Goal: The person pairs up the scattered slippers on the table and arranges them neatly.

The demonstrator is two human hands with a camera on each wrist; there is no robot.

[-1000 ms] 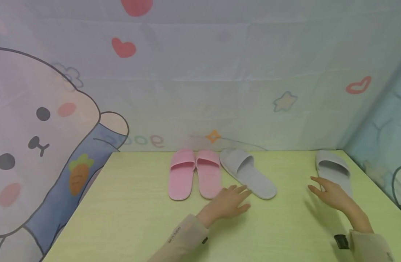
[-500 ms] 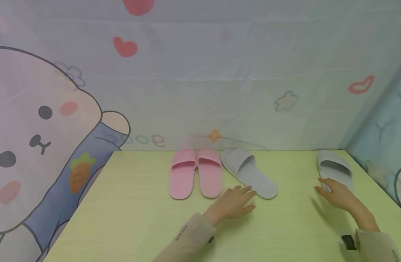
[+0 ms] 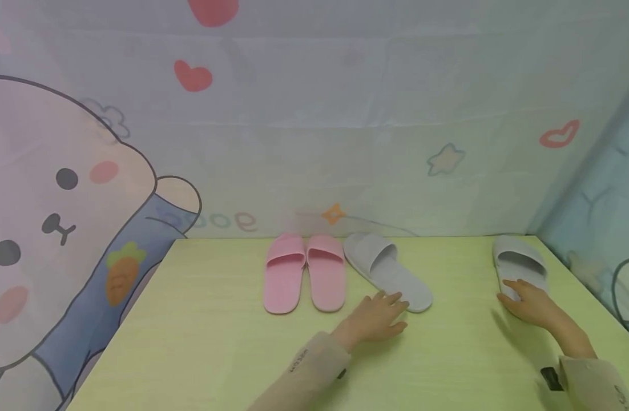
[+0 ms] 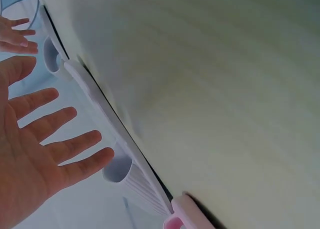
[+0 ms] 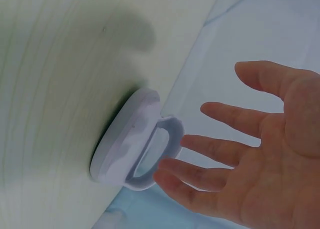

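Two pink slippers (image 3: 283, 285) stand side by side at the back of the table, toes to the wall. Right of them a grey slipper (image 3: 404, 282) lies slanted, its heel toward the right front. My left hand (image 3: 376, 319) hovers by that heel, fingers spread and holding nothing; the left wrist view shows its bare palm (image 4: 30, 159). The other grey slipper (image 3: 520, 265) points at the wall near the right edge. Over its heel end hovers my right hand (image 3: 532, 305), which hides part of the sole; in the right wrist view its fingers (image 5: 220, 149) are extended and apart.
The pale yellow-green table (image 3: 201, 342) ends at the back against a printed cloth (image 3: 319, 114) with hearts and a cartoon animal. A bluish cloth (image 3: 602, 228) hangs along the right side. Beige sleeves (image 3: 314, 365) cover both forearms.
My left hand has moved right, closer to the slanted grey slipper's heel. The right hand has shifted slightly right over the other grey slipper. All slippers keep their places.
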